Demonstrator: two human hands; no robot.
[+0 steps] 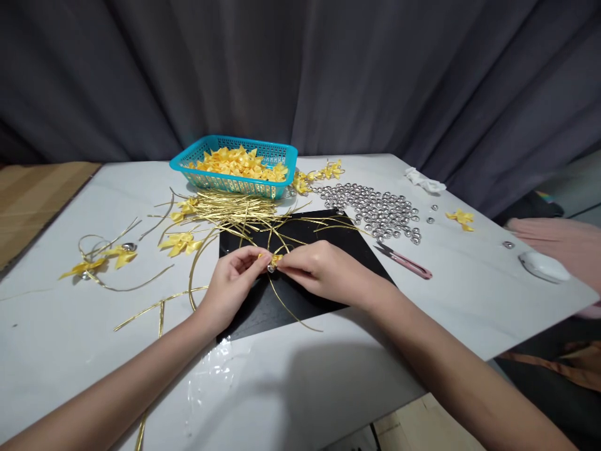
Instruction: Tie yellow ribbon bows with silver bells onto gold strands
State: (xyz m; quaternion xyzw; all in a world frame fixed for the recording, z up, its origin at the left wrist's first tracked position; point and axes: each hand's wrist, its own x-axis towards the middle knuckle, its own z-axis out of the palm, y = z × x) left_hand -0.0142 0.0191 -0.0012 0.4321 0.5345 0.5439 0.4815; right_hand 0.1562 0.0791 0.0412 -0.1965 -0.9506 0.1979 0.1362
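Above the black mat, a small yellow ribbon bow is pinched between the fingertips of both hands. My left hand grips its left side with thumb and forefinger. On its right side, my right hand is closed, fingers curled under. Just below the bow hangs a shiny silver bead. A thin gold cord trails from there toward the mat's front edge. The fingers partly hide the bow, so how cord and bead are joined cannot be made out.
Behind the hands lie a bundle of gold cords and a blue basket of yellow bows. Silver beads spread at right, near pink-handled snips, crumpled tissue and a white mouse-shaped object. Bows with cords lie left.
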